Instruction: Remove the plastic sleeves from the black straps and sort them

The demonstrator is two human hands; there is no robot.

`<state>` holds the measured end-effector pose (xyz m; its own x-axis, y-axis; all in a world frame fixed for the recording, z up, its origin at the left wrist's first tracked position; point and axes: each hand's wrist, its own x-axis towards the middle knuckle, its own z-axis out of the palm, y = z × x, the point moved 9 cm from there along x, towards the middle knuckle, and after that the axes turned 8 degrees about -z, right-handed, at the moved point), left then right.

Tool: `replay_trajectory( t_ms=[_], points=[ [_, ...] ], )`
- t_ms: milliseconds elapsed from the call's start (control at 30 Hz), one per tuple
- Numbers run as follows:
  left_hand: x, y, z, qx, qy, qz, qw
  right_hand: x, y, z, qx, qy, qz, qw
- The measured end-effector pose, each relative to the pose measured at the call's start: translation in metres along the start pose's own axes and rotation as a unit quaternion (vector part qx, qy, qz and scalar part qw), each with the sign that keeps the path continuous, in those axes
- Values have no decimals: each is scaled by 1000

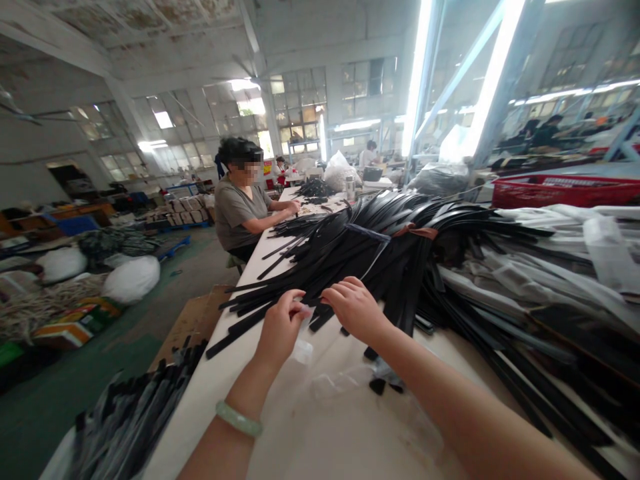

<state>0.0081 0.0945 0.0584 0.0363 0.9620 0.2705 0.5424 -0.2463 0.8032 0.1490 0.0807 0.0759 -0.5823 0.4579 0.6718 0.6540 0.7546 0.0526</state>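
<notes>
Above the pale table point(280, 433), my left hand point(281, 328) is pinched closed on a small piece of clear plastic film point(307, 312). A green bangle point(239, 419) sits on that wrist. My right hand point(356, 312) is level with it, a short gap to the right, its fingertips pressed together and pointing left; whatever they grip is too small to make out. Just beyond both hands lies a large heap of long black strips point(340, 250), partly bound with a blue-grey tie point(369, 232). Loose clear plastic scraps point(340, 382) and small black pieces point(378, 386) lie below my hands.
Across the table's left edge a co-worker point(245, 207) sits with both hands at the tabletop. White wrapped bundles point(540, 257) and a red crate point(565, 190) are on the right. More black strips point(135, 413) stand at lower left, beside a cardboard sheet point(193, 323).
</notes>
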Motion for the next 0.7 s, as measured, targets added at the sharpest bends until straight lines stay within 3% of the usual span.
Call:
replay_trajectory(
  t_ms=[167, 300, 367, 467, 533, 700],
  points=[
    [-2, 2, 4, 19, -5, 16, 1000, 1, -10, 11, 10, -58, -20, 998],
    [0, -3, 9, 79, -52, 11, 995, 2, -21, 25, 26, -114, -48, 992],
    [4, -5, 4, 142, -53, 25, 988, 2, -13, 29, 22, -133, -43, 990],
    [12, -6, -13, 249, -7, 51, 967, -3, 16, 29, -13, -158, 34, 987],
    [14, -7, -15, 306, -5, 62, 950, -7, 25, 30, -25, -175, 64, 982],
    [10, -7, -1, 338, -37, 88, 936, -2, 1, 31, -24, -163, 18, 986]
  ],
)
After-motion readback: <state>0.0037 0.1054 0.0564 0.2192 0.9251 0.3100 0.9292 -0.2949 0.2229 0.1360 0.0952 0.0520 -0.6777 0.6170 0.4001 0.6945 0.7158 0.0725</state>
